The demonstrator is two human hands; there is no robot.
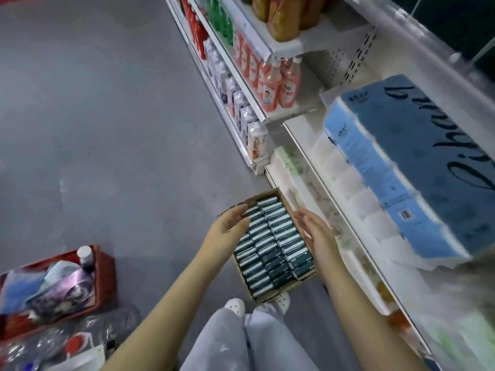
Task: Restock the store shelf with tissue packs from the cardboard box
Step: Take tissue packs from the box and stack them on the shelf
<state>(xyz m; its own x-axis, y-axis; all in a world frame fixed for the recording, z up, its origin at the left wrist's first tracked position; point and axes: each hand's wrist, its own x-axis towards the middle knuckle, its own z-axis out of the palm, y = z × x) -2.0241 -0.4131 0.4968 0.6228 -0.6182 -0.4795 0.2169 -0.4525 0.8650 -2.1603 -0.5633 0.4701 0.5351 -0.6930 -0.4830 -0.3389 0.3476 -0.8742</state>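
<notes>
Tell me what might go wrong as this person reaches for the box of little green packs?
1. The tissue packs sit tightly in the cardboard box; with the left hand and right hand open either side, a big scoop could spill some.
2. The large blue pack looks tilted at the shelf edge; a bump might tip it.
3. The red crate and bottles lie near the feet, a possible trip.

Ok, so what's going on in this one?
A person stands over an open brown cardboard box packed with rows of small dark green tissue packs. The left hand and right hand reach toward its two sides, fingers straight, holding nothing yet. The white store shelf stands just to the right.
</notes>
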